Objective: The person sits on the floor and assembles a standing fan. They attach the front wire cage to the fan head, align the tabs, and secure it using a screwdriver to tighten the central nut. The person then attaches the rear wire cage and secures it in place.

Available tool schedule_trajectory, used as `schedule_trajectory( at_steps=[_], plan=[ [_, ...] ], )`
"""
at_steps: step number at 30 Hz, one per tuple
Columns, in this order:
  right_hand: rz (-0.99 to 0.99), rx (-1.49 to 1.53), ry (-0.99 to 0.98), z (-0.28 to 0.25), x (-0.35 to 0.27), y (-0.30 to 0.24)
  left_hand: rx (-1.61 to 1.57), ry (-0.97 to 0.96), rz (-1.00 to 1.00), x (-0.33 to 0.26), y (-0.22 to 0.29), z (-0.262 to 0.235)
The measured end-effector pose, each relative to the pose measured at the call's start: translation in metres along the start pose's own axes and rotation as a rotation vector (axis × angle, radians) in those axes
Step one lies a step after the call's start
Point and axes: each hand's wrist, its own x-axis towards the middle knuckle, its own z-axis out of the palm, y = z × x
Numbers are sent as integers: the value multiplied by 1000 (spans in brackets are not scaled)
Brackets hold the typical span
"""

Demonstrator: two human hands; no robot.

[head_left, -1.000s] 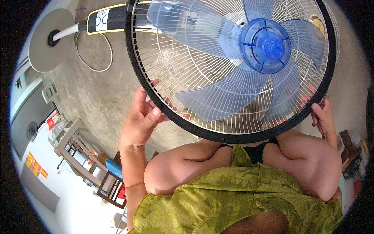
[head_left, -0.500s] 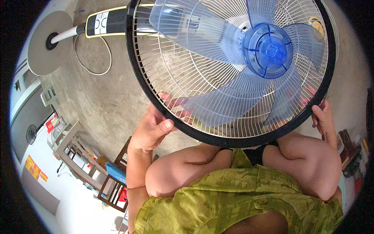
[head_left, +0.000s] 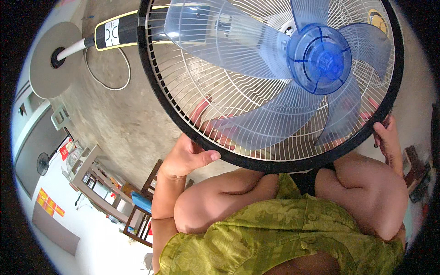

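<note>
Pedestal fan head (head_left: 270, 82), head view: a wire grille in a black rim fills the upper centre, over the person's knees. Translucent blue blades (head_left: 229, 41) and a blue hub (head_left: 321, 59) show behind the wires. The left hand (head_left: 188, 156) clasps the rim at its near left, thumb on the front edge, fingers behind the grille. The right hand (head_left: 387, 137) grips the rim at the near right. The round base (head_left: 50, 62) and white cord (head_left: 107, 68) lie on the concrete floor (head_left: 119, 123), far left.

left hand (head_left: 190, 153): lower centre-left of the frame, thumb pointing right, fingers curled away in a grip.
right hand (head_left: 387, 137): right edge, fingers curled, gripping.
forearms: rising from below.
</note>
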Motion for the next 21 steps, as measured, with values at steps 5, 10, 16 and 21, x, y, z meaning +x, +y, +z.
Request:
schedule_trajectory(
  at_steps=[5, 10, 16, 21],
  plan=[
    [-22, -12, 40, -2, 2, 9, -53, 12, 5, 2, -4, -1],
    [4, -45, 27, -8, 8, 14, -12, 37, -9, 0, 1, 3],
    [-35, -56, 25, 5, 1, -1, 41, 86, 6, 2, 4, 10],
    [-34, -66, 3, 6, 3, -3, 104, 330, -88, 6, 7, 30]
  ],
)
